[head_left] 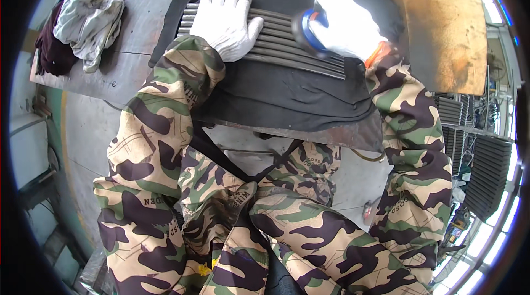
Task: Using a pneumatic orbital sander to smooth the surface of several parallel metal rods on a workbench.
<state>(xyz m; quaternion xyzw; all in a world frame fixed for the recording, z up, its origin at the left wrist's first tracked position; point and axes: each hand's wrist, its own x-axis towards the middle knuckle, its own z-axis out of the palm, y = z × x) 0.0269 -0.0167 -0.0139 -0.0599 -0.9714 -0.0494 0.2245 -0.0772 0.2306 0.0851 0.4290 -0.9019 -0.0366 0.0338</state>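
Observation:
A row of several dark grey metal rods (pixel 276 41) lies side by side on a black cloth (pixel 265 99) spread over the table. In a white knit glove, my left hand (pixel 227 25) rests flat across the rods toward their left end, fingers stretched out and thumb apart. My right hand (pixel 350 27), also gloved in white, is closed around a round blue tool (pixel 310 32) with a bit of orange on it. That tool is at the right part of the rods; its edge is blurred and its exact kind cannot be made out.
Crumpled white cloth (pixel 91 19) and dark cloth (pixel 55 54) lie on the table's left side. A tan, stained board (pixel 441 24) covers the right side. Beyond it stand racks with stacked dark bars (pixel 486 176). My legs (pixel 314 228) are below the table's near edge.

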